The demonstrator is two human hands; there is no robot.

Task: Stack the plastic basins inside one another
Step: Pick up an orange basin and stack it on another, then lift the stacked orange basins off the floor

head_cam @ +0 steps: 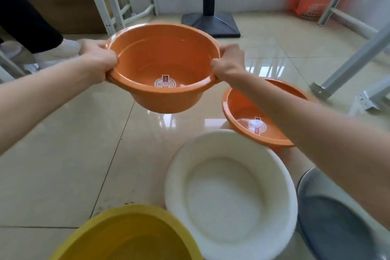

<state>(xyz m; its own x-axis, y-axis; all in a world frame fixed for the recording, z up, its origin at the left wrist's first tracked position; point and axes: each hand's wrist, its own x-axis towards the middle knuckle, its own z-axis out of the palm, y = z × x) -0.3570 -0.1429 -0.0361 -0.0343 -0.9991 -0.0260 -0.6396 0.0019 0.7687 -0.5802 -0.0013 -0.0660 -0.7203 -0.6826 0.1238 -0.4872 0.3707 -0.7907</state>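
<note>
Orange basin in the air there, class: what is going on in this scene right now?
A person holds an orange basin up off the tiled floor, left hand and right hand gripping opposite sides of its rim. Below sit a second orange basin, a white basin, a yellow basin and a grey basin, all separate, none nested yet.

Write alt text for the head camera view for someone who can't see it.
Left hand and right hand hold an orange basin by its rim above a tiled floor. On the floor sit a second orange basin, a white basin, a yellow basin and a grey basin.
</note>
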